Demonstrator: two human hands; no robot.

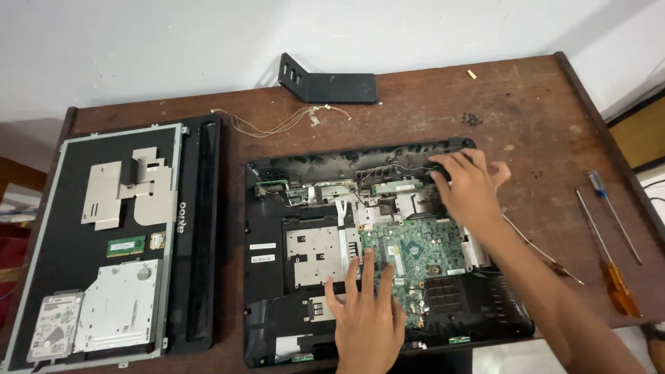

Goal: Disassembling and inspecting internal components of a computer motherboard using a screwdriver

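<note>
Presently we find the opened laptop base (pixel 277 291) lying flat at the middle of the wooden surface (pixel 540 104), its long axis running left to right. The green circuit board (pixel 415 253) sits right of centre inside it. Our left hand (pixel 364 318) rests flat on the board's near left edge, fingers spread, gripping nothing. Our right hand (pixel 471 183) is nearer the far right corner, fingers curled onto it; what they pinch we cannot tell. Two screwdrivers (pixel 613 228) lie well apart, rightward.
</note>
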